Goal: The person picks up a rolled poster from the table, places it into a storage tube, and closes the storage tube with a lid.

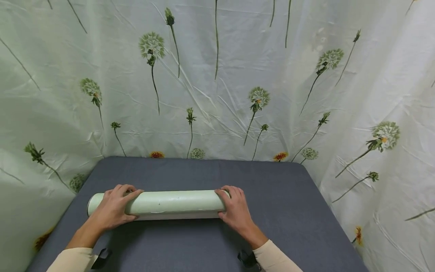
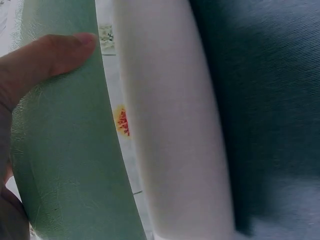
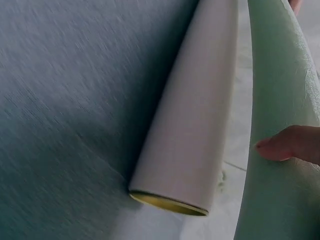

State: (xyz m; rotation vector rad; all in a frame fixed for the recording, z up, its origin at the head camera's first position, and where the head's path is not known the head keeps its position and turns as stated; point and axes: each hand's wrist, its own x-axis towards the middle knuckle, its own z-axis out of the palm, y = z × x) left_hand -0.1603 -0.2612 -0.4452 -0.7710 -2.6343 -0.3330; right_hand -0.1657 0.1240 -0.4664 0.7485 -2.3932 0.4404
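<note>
A roll of pale green wallpaper [image 1: 180,202] lies crosswise over the table, its surface faintly creased. Near its left end my left hand [image 1: 115,208] grips it, and my right hand [image 1: 236,209] holds the right end. Both wrist views show a green sheet [image 2: 75,145] standing apart from a whitish rolled part [image 3: 192,125], with a gap between them. The left thumb [image 2: 65,52] presses on the green face, as does the right thumb [image 3: 285,144]. Most of the other fingers are hidden behind the sheet. At the roll's near end in the right wrist view, a yellowish inside shows.
A dark grey-blue cloth covers the table [image 1: 183,247]. Behind it and along both sides hangs a pale curtain [image 1: 210,90] printed with dandelions. Dark straps [image 1: 247,258] show at both wrists, by the cream sleeves.
</note>
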